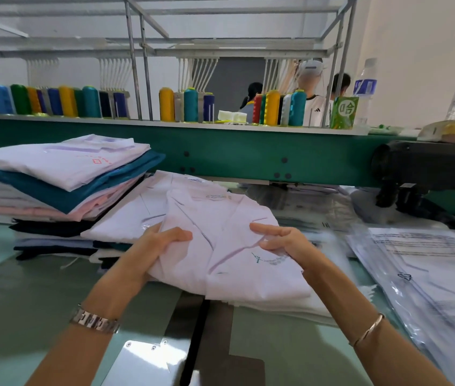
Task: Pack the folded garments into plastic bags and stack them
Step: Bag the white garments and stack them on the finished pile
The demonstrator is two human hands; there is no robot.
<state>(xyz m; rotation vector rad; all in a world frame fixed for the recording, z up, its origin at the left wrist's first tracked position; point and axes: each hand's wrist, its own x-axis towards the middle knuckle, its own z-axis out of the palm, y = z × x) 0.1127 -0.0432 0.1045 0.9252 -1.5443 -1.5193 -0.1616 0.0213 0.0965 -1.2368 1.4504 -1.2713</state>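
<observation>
The person's left hand and right hand each close on an opposite side edge of a folded white garment bearing a small teal embroidered logo. The thumbs lie on top and the fingers curl under the cloth, so both grips are clamped on it. Held from both sides like this, the fold should stay flat and square rather than sag open, which matters for sliding it into a bag. The garment sits directly in front of the person, its far end slightly raised and its near end resting on more white folded cloth on the pale green glass tabletop. To the left rises a tall stack of folded garments in white, teal, pink and dark navy, seemingly the supply waiting to be packed. To the right lie clear plastic bags with printed text, overlapping one another near the right hand, probably so a garment can go straight across. The step in hand looks like taking up one piece for bagging; whether any bag stands open cannot be told.
</observation>
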